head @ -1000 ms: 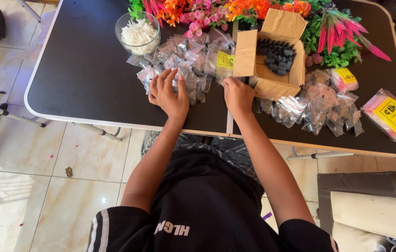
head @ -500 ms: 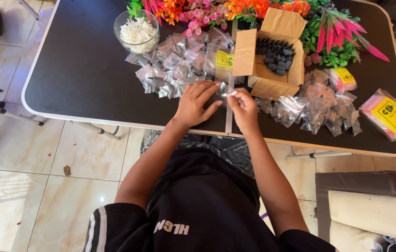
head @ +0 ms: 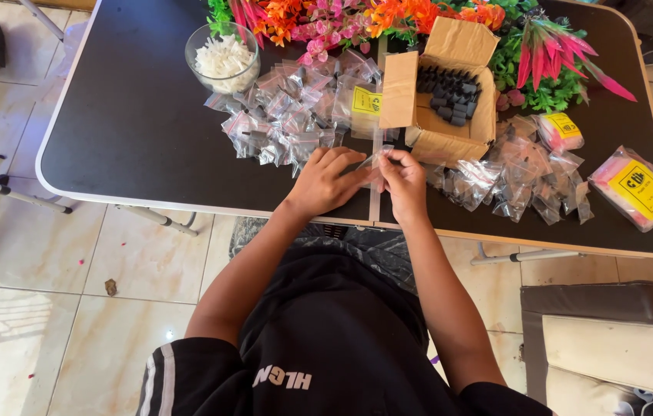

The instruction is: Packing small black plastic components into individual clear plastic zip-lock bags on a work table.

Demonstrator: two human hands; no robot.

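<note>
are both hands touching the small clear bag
Touching: the head view shows the left hand and right hand pinching the small clear bag between their fingertips.

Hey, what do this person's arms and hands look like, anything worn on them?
Both arms are bare from the short sleeves down. The left hand and right hand have no gloves. No rings, watch or bracelets show. The black shirt has white stripes on the left sleeve.

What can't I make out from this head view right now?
- Small clear bag between left hand and right hand: contents too small, fingers cover it.
- Cardboard box: black pieces inside too small to identify.
- Glass bowl: white pieces unclear.
- Artificial flowers: cut off by top edge.
</note>
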